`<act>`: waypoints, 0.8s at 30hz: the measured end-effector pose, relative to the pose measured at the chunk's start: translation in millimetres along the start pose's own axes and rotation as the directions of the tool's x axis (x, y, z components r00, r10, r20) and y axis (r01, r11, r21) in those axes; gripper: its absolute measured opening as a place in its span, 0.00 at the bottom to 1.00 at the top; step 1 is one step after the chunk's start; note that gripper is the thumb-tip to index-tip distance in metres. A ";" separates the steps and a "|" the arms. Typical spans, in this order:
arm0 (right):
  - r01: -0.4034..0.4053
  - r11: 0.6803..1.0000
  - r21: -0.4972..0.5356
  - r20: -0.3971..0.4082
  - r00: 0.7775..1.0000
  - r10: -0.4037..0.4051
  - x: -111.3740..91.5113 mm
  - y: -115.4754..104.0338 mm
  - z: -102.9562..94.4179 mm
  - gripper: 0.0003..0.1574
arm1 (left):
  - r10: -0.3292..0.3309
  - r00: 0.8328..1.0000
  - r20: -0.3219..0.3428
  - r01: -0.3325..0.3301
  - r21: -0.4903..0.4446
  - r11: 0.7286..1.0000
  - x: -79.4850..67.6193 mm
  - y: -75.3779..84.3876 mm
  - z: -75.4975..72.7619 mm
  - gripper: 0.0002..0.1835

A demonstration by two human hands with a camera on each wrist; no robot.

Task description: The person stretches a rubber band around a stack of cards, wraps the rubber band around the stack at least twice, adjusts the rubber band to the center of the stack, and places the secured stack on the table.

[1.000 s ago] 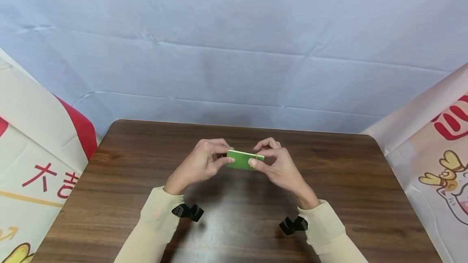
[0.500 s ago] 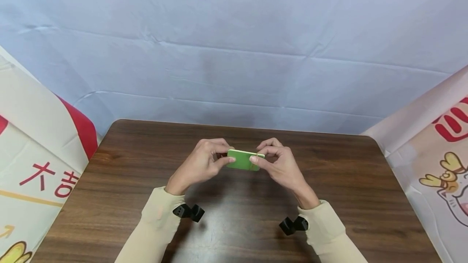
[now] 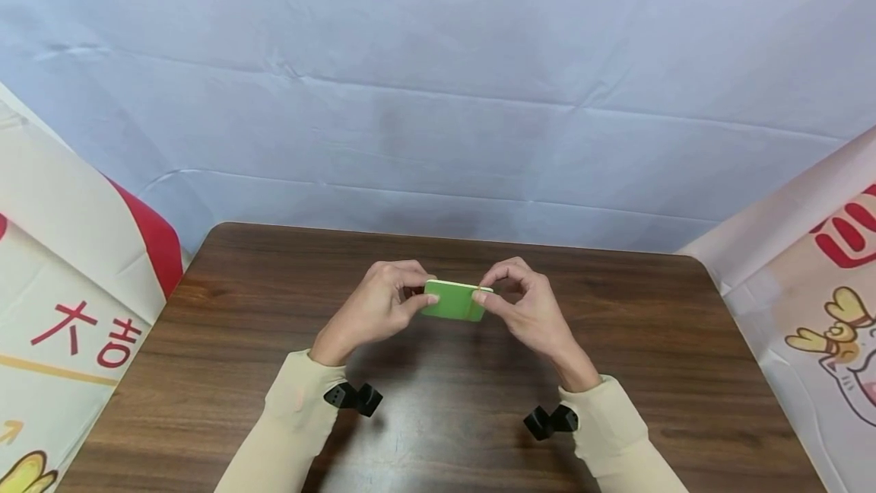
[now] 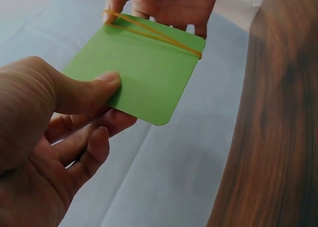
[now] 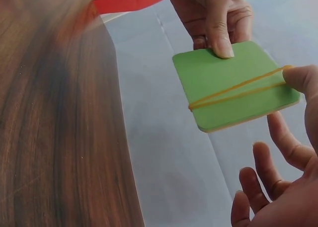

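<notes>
A thin green stack of cards [image 3: 452, 301] with rounded corners is held up over the table, its broad face toward me. My left hand [image 3: 383, 299] pinches its left end, thumb [image 4: 102, 88] on the green face and fingers behind. Round the other end runs a yellow rubber band [image 5: 238, 94], its two strands spread toward the top edge and meeting at the lower edge. My right hand [image 3: 530, 306] pinches the band at that top edge between thumb [image 5: 297, 77] and forefinger; in the right wrist view its other fingers are loosely bent, off the cards.
The brown wooden table [image 3: 438, 417] lies under both hands. Behind it hangs a pale cloth backdrop [image 3: 438, 112], with printed cloth [image 3: 75, 310] at the left and more printed cloth [image 3: 821, 310] at the right. Black wrist cameras [image 3: 352, 399] sit on both cuffs.
My right thumb has slid slightly right and up to the band at the cards' edge, uncovering more of the green face. The left hand has hardly moved.
</notes>
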State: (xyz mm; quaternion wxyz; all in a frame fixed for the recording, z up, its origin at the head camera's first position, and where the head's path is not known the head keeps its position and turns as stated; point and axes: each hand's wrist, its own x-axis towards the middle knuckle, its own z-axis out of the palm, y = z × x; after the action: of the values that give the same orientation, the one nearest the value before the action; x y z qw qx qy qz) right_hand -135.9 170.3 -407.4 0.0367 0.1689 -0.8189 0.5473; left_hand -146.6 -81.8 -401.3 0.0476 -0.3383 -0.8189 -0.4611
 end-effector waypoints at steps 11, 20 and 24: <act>0.091 0.996 -0.022 -0.006 0.996 -0.091 -2.2 -2.1 -4.0 0.15 | -0.032 0.999 -0.032 0.033 0.032 0.999 -0.6 -5.0 1.6 0.04; 0.134 0.982 -0.135 0.015 0.991 -0.133 -5.0 -4.1 -4.8 0.34 | -0.140 0.990 0.030 0.143 -0.114 0.983 -1.4 -9.1 0.2 0.13; 0.195 0.947 -0.254 0.056 0.981 -0.187 -5.9 -3.3 -5.0 0.48 | -0.198 0.978 0.068 0.208 -0.211 0.955 -2.8 -11.2 -1.6 0.16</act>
State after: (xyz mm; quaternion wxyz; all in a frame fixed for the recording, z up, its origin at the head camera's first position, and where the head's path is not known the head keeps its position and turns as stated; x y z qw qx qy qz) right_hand -129.9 175.1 -403.9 0.0985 0.2494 -0.8635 0.4271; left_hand -151.6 -88.4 -409.6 -0.0560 -0.2662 -0.7950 -0.5422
